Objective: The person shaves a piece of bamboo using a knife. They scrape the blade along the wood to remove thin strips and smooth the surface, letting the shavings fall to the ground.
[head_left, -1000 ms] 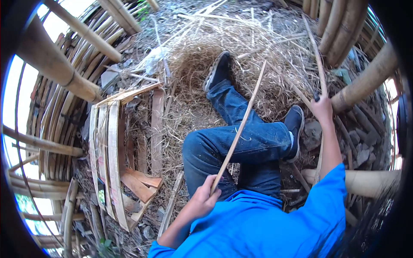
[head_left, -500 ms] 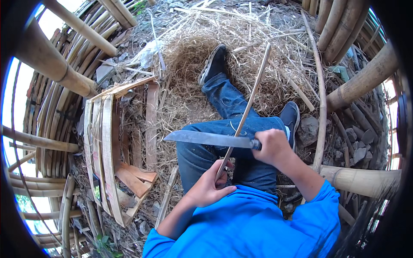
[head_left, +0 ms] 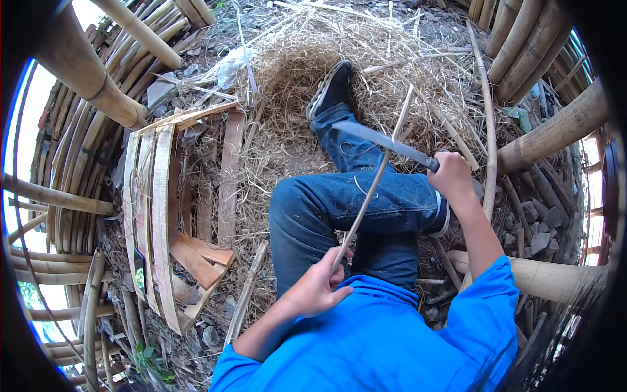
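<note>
My left hand (head_left: 321,286) is closed round the lower end of a long thin bamboo strip (head_left: 366,204), which slants up and away over my bent leg. In my right hand (head_left: 450,175) is the dark handle of a long-bladed knife (head_left: 382,140). The blade points left and lies across the upper part of the strip, at or very near its surface. Its tip reaches over my far shin. My fingers hide most of the handle and the near end of the strip.
A slatted wooden crate (head_left: 160,215) lies to my left. Pale shavings (head_left: 287,72) cover the ground ahead, with a long bamboo pole (head_left: 484,117) on the right. Thick bamboo posts (head_left: 555,130) and stones (head_left: 541,240) stand or lie along the right side.
My right hand has pushed the knife away from me and to the right, so the blade sits farther up the strip. My left hand keeps its hold near my lap.
</note>
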Demonstrator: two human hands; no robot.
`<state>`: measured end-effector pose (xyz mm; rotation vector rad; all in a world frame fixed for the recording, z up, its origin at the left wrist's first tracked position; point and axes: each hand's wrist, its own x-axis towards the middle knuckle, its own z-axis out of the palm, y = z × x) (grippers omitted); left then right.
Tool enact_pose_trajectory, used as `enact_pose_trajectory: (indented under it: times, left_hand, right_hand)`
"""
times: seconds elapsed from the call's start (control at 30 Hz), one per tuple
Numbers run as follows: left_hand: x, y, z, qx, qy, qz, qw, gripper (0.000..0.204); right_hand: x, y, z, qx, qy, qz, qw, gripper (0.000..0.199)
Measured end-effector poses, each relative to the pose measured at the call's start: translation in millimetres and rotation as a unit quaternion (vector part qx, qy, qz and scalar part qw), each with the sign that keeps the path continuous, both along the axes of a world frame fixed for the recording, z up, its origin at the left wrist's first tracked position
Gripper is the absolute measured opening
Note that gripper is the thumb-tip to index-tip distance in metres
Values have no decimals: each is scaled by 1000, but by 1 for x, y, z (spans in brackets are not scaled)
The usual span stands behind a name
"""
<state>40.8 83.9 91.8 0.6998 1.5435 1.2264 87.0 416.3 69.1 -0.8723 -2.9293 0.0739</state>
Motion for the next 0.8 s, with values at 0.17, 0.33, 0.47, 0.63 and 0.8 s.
enact_pose_trajectory:
  times: [0.17, 0.33, 0.47, 0.63, 0.8]
  left_hand:
    - [0, 0, -3, -21, -15, -6, 1000, 59]
    - [1, -3, -4, -6, 4, 15, 1000, 58]
    - [-2, -7, -10, 14, 7, 19, 1000, 59]
    - [-13, -11, -8, 9, -29, 31, 999, 60]
    - [-17, -6, -2, -17, 6, 32, 999, 60]
  right_hand:
    - [-11, 14, -2, 12, -3, 15, 1000, 11]
    - [-26, 31, -9, 63, 10, 40, 997, 13]
    - [-37, 35, -8, 70, 4, 66, 995, 16]
    - [-39, -2, 3, 32, 16, 71, 997, 16]
    - [-37, -61, 12, -24, 72, 284, 956, 15]
